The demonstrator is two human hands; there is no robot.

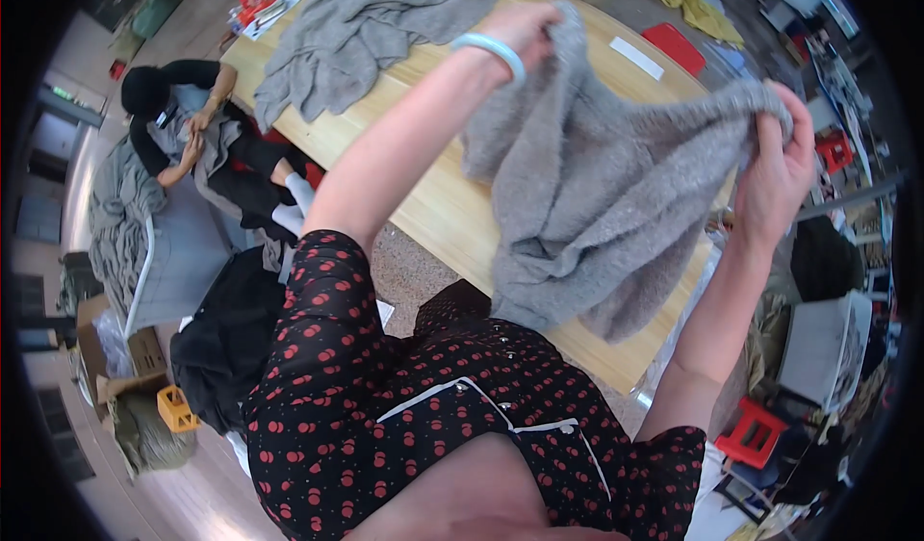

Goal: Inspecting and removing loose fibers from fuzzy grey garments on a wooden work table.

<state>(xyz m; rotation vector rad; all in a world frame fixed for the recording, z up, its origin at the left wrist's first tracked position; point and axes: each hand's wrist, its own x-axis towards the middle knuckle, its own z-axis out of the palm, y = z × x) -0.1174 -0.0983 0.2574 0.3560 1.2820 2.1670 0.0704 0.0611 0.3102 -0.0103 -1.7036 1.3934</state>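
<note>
Cloth (606, 194), grey and fuzzy, is up and strung between two hands right of centre in the frame, hanging in front of the pale wooden table (433, 199)! Judging by how it hangs, the lifting is done and the top edge is spread wide. The body, though, drops in deep, slanting creases, neither flat nor folded, so the straightening out looks unfinished. Over in the upper left, a rumpled grey pile (351, 36) lies loose on the tabletop, untouched by either of these hands.

Now the hands themselves. Left hand (520, 36), pale blue band (496, 52) at the wrist, is high at the top centre, pinching one end of the edge, knuckles up, its forearm slanting long across the frame from lower left. Right hand (775, 175) sits lower, toward the right side, fingers hooked around the other end with the wrist beneath and the forearm rising steeply from the lower right. Both arms are reaching well out, hands far apart, the edge sagging between them. Does the bottom of the cloth brush the wood? From this overhead angle, I can't quite tell.
</note>
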